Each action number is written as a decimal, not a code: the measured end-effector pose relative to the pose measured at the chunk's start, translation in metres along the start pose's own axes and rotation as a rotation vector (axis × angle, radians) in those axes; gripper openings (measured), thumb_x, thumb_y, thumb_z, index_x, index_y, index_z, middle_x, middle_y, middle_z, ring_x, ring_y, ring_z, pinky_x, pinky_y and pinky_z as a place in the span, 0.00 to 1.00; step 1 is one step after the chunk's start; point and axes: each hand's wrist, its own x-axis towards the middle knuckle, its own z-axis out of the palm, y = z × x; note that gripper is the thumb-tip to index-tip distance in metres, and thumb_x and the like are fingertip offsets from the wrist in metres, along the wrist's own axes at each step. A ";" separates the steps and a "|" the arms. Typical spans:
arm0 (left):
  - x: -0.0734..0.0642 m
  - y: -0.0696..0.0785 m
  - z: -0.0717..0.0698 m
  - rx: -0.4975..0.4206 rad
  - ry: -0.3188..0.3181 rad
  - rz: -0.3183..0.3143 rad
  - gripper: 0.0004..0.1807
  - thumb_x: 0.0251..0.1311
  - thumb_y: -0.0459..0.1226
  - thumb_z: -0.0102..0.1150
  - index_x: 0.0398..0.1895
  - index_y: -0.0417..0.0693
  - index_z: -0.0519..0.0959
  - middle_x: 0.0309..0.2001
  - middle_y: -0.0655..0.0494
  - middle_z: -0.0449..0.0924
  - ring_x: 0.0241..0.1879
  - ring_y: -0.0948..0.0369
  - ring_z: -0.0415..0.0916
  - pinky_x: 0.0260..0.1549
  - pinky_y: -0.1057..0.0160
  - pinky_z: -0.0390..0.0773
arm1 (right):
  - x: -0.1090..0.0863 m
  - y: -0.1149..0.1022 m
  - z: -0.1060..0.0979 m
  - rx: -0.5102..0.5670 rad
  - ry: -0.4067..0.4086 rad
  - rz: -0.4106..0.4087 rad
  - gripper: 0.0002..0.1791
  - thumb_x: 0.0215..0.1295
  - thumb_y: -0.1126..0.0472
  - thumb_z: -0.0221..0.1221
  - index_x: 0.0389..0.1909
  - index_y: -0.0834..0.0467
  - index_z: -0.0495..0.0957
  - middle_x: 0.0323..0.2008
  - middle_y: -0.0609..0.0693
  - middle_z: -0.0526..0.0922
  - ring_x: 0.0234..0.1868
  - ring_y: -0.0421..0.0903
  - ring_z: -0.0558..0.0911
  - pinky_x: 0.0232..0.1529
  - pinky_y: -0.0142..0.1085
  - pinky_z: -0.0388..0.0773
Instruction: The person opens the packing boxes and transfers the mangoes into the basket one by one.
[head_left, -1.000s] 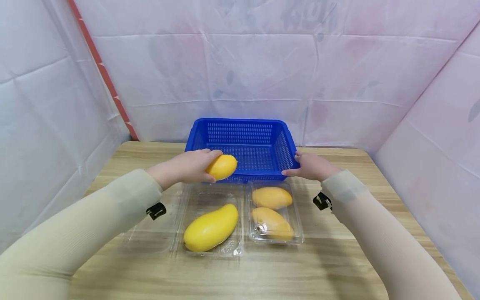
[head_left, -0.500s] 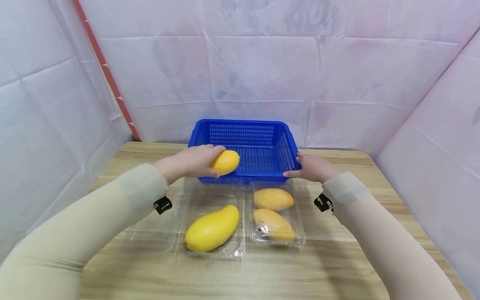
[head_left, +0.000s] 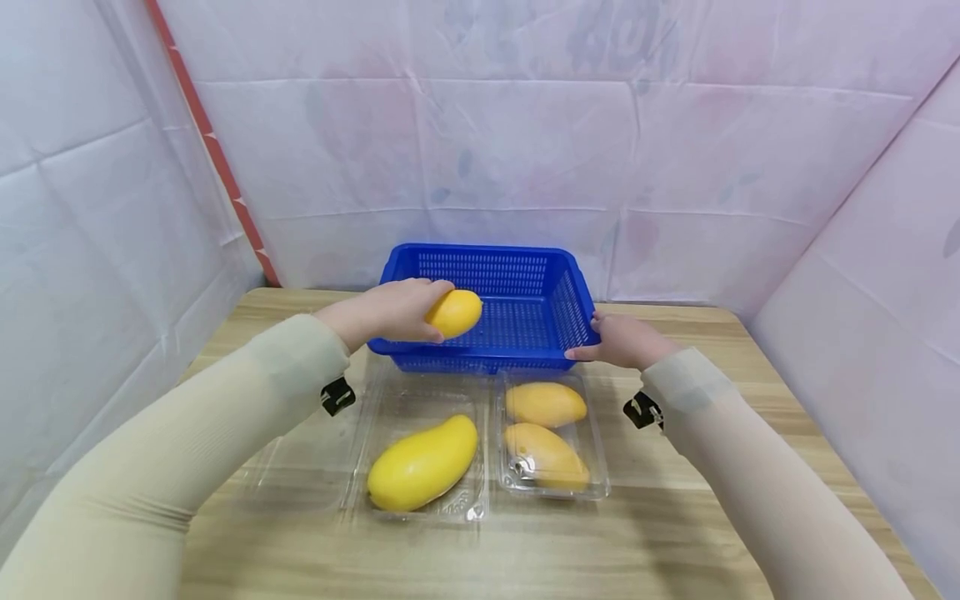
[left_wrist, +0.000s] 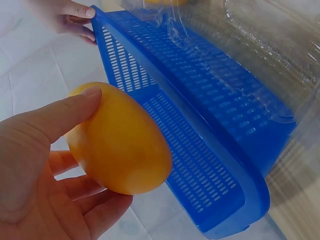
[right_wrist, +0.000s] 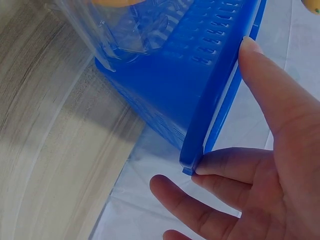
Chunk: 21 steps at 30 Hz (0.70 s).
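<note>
**Yellow fruit held at the blue basket**

The left hand holds the fruit between thumb and fingers; the right hand pinches the basket's near right corner. This looks like a carry; the next move seems to call for lowering the fruit inside, clear of the rim. Its height is hard to judge, the left hand covers part of the basket, and the clear lid fades into the bench.

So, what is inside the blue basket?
The head view shows only slotted walls and floor inside the blue basket; the left hand and held fruit cover its near-left part.
</note>
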 end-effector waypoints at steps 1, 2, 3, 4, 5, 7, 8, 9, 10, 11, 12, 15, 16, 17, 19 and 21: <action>0.000 -0.001 0.000 -0.006 -0.001 -0.002 0.40 0.55 0.47 0.64 0.68 0.43 0.58 0.55 0.46 0.72 0.50 0.54 0.70 0.50 0.53 0.70 | 0.000 0.000 0.000 -0.001 -0.001 0.000 0.50 0.59 0.36 0.56 0.62 0.78 0.58 0.65 0.71 0.54 0.61 0.68 0.61 0.59 0.57 0.60; 0.001 -0.002 0.000 -0.009 -0.004 -0.005 0.40 0.56 0.46 0.64 0.68 0.43 0.58 0.55 0.46 0.71 0.50 0.54 0.69 0.50 0.53 0.70 | 0.001 0.000 0.000 -0.002 -0.003 0.000 0.50 0.59 0.36 0.56 0.62 0.78 0.58 0.65 0.70 0.54 0.62 0.68 0.61 0.59 0.56 0.60; 0.001 -0.003 0.000 -0.014 -0.007 -0.008 0.40 0.56 0.46 0.64 0.68 0.43 0.58 0.56 0.46 0.71 0.50 0.53 0.69 0.50 0.53 0.70 | 0.001 -0.001 0.000 -0.003 -0.005 0.001 0.50 0.59 0.36 0.56 0.62 0.78 0.58 0.65 0.70 0.54 0.62 0.68 0.61 0.59 0.56 0.60; 0.002 -0.004 0.000 -0.014 -0.010 -0.013 0.40 0.56 0.46 0.63 0.68 0.43 0.58 0.56 0.46 0.71 0.51 0.53 0.69 0.51 0.53 0.70 | 0.001 -0.001 0.000 -0.001 -0.005 0.000 0.50 0.59 0.36 0.56 0.62 0.78 0.58 0.65 0.71 0.54 0.62 0.68 0.61 0.60 0.56 0.60; 0.003 -0.005 0.000 -0.015 -0.011 -0.014 0.40 0.56 0.46 0.63 0.68 0.43 0.57 0.56 0.46 0.71 0.51 0.53 0.69 0.51 0.53 0.70 | 0.001 -0.001 0.000 -0.001 -0.007 0.001 0.50 0.58 0.36 0.56 0.62 0.78 0.58 0.65 0.70 0.54 0.61 0.68 0.62 0.59 0.56 0.60; 0.004 -0.007 0.000 -0.016 -0.013 -0.016 0.40 0.56 0.46 0.63 0.68 0.42 0.57 0.57 0.45 0.70 0.52 0.53 0.69 0.52 0.52 0.69 | 0.001 -0.001 0.000 0.000 -0.008 0.002 0.51 0.58 0.36 0.56 0.62 0.78 0.58 0.65 0.71 0.54 0.61 0.68 0.62 0.59 0.56 0.60; 0.005 -0.008 -0.001 -0.014 -0.014 -0.017 0.40 0.56 0.46 0.63 0.68 0.42 0.57 0.57 0.45 0.70 0.52 0.52 0.69 0.52 0.52 0.69 | 0.001 -0.001 0.000 0.002 -0.009 0.003 0.51 0.58 0.36 0.56 0.62 0.78 0.58 0.65 0.71 0.54 0.61 0.68 0.61 0.59 0.56 0.60; 0.006 -0.008 -0.001 -0.014 -0.013 -0.016 0.40 0.56 0.46 0.63 0.68 0.41 0.57 0.58 0.45 0.70 0.53 0.52 0.69 0.52 0.52 0.69 | 0.001 -0.001 0.000 0.003 -0.009 0.004 0.51 0.58 0.35 0.56 0.62 0.78 0.58 0.66 0.71 0.53 0.61 0.68 0.61 0.60 0.56 0.60; 0.007 -0.009 -0.002 -0.016 -0.014 -0.016 0.40 0.56 0.46 0.63 0.68 0.41 0.57 0.58 0.45 0.70 0.53 0.52 0.69 0.52 0.52 0.69 | 0.001 0.000 0.000 0.005 -0.009 0.005 0.51 0.58 0.35 0.56 0.62 0.78 0.58 0.66 0.71 0.53 0.62 0.68 0.61 0.60 0.56 0.60; 0.007 -0.010 -0.002 -0.018 -0.014 -0.015 0.40 0.57 0.45 0.63 0.69 0.41 0.57 0.58 0.45 0.70 0.53 0.52 0.69 0.53 0.52 0.68 | 0.001 0.000 0.000 0.005 -0.009 0.006 0.52 0.58 0.35 0.56 0.62 0.78 0.58 0.66 0.71 0.53 0.62 0.69 0.61 0.60 0.56 0.59; 0.008 -0.010 -0.003 -0.022 -0.015 -0.016 0.40 0.57 0.45 0.63 0.69 0.41 0.56 0.58 0.44 0.70 0.53 0.52 0.69 0.53 0.52 0.68 | 0.001 0.000 0.000 0.005 -0.007 0.006 0.52 0.57 0.35 0.56 0.62 0.78 0.58 0.66 0.71 0.52 0.62 0.69 0.60 0.60 0.56 0.59; 0.010 -0.013 -0.005 -0.027 -0.018 -0.024 0.41 0.57 0.45 0.62 0.69 0.40 0.56 0.59 0.44 0.69 0.54 0.52 0.68 0.54 0.52 0.68 | 0.000 0.000 0.000 0.010 -0.004 0.007 0.52 0.57 0.34 0.56 0.62 0.78 0.57 0.66 0.71 0.52 0.62 0.69 0.60 0.60 0.57 0.59; 0.011 -0.014 -0.006 -0.030 -0.021 -0.028 0.41 0.57 0.45 0.62 0.69 0.40 0.55 0.59 0.44 0.69 0.54 0.51 0.68 0.54 0.52 0.67 | 0.000 0.000 0.000 0.012 -0.003 0.007 0.52 0.57 0.34 0.56 0.62 0.78 0.57 0.66 0.71 0.52 0.62 0.69 0.60 0.60 0.57 0.59; 0.012 -0.015 -0.006 -0.030 -0.022 -0.031 0.41 0.57 0.45 0.62 0.69 0.40 0.55 0.59 0.44 0.69 0.55 0.51 0.68 0.54 0.52 0.67 | 0.000 0.001 0.001 0.013 -0.002 0.008 0.52 0.57 0.34 0.56 0.62 0.78 0.57 0.66 0.71 0.53 0.62 0.69 0.60 0.59 0.57 0.59; 0.015 -0.016 -0.008 -0.034 -0.027 -0.034 0.41 0.57 0.45 0.62 0.69 0.40 0.55 0.60 0.44 0.68 0.55 0.51 0.68 0.55 0.51 0.67 | 0.001 0.001 0.001 0.023 -0.001 0.012 0.52 0.57 0.35 0.56 0.62 0.78 0.57 0.66 0.71 0.53 0.62 0.69 0.60 0.60 0.57 0.59; 0.017 -0.019 -0.008 -0.036 -0.031 -0.034 0.41 0.57 0.45 0.62 0.69 0.40 0.55 0.60 0.44 0.68 0.55 0.51 0.68 0.55 0.51 0.66 | 0.001 0.001 0.001 0.026 0.000 0.013 0.52 0.57 0.34 0.56 0.62 0.78 0.58 0.66 0.71 0.53 0.62 0.69 0.61 0.59 0.57 0.60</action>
